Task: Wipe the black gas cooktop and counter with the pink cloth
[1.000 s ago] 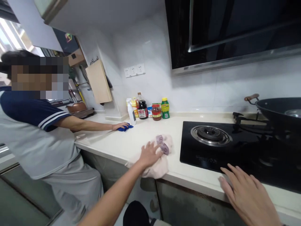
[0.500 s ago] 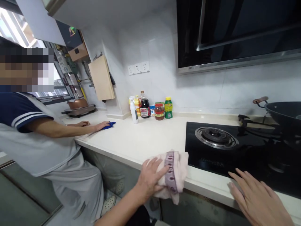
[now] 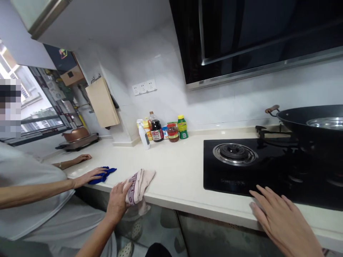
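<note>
A pale pink towel with a purple patterned band (image 3: 140,185) lies bunched over the front edge of the white countertop (image 3: 177,175), part of it hanging down. My left hand (image 3: 118,200) is closed on its left side. At the right, my right hand (image 3: 281,217) rests with fingers spread, by the front edge of the black gas stove (image 3: 230,178), holding nothing. Left of the towel, a co-worker's hand (image 3: 92,175) presses a blue cloth (image 3: 107,175) on the same counter.
A white spray bottle (image 3: 144,137), a dark sauce bottle (image 3: 156,130), a red-lidded jar (image 3: 173,134) and a green bottle (image 3: 182,127) stand along the wall. A black wok (image 3: 294,123) sits on the stove's far right. The co-worker stands at the left.
My left hand and the towel have moved left along the counter edge. The co-worker's hand and blue cloth have come nearer the front edge. The view has shifted; my right hand stays beside the stove.
</note>
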A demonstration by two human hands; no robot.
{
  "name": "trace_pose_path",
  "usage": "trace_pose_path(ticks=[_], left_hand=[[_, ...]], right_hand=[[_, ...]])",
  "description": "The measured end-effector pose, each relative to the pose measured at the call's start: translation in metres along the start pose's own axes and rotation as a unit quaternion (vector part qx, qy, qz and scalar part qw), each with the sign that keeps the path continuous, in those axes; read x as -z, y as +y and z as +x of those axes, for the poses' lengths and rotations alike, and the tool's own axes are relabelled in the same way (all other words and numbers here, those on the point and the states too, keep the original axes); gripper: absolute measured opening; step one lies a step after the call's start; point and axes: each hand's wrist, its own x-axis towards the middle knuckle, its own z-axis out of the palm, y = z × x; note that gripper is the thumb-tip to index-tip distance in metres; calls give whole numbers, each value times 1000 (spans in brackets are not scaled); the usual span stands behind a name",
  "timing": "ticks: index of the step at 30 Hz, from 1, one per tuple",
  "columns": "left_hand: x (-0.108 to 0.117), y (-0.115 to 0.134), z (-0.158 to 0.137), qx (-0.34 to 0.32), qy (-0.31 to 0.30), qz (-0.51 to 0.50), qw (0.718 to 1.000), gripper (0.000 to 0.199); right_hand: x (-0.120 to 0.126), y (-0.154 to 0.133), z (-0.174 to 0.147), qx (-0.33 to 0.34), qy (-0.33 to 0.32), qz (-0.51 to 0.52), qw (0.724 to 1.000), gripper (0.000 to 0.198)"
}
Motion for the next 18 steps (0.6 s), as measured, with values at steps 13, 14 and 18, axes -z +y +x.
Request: trace_pose_path(ticks=[13,14,18], left_hand=[[8,215,26,-93,119,-49,987,86],[8,238,29,-100,119,-69,985,86],[3,340,45,-146,146,-151,967,58]], right_hand=[[6,-8,14,-120,22,59,991,45],[8,-8,14,-138,26,83,987,46],[21,-15,12,-164,23,205,965,46]])
